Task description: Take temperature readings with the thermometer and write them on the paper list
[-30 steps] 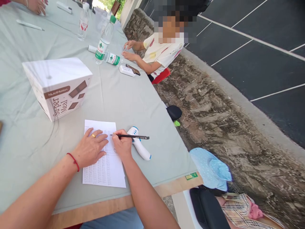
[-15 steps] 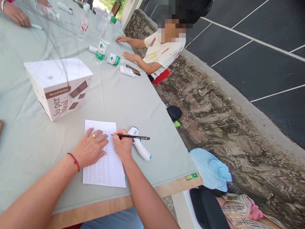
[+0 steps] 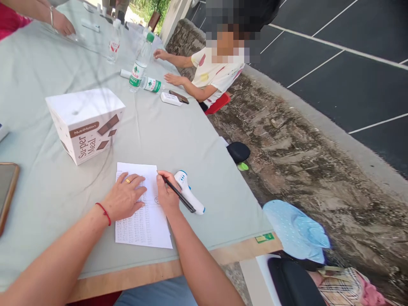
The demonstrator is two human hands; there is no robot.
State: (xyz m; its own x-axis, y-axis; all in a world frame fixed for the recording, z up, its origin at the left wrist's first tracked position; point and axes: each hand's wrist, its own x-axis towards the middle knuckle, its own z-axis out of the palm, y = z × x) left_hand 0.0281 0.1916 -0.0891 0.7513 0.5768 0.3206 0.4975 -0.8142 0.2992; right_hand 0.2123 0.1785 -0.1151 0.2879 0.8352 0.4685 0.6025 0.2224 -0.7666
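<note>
A white sheet of paper (image 3: 143, 231) with rows of small handwriting or print lies on the covered table. Across its upper left part rests my left hand (image 3: 126, 196), fingers spread flat, a ring on one finger and a red string at the wrist. At the sheet's right edge my right hand (image 3: 167, 193) is closed around a black pen (image 3: 179, 194), which slants down to the right. Just beyond that hand lies a white and blue infrared thermometer (image 3: 193, 197), partly crossed by the pen. The writing under my left hand is hidden.
A white "Su-per Meal" box (image 3: 86, 127) stands ahead on the left. Behind it are an upright water bottle (image 3: 137, 70) and a lying bottle (image 3: 153, 85). A phone (image 3: 7, 191) lies at far left. One person (image 3: 216, 76) sits across; another person's hand (image 3: 63, 24) reaches in.
My right hand has shifted slightly, and its pen has swung from nearly level to slanting down right. The other person's hand at upper left moved right. The view shifted, bringing a phone into sight.
</note>
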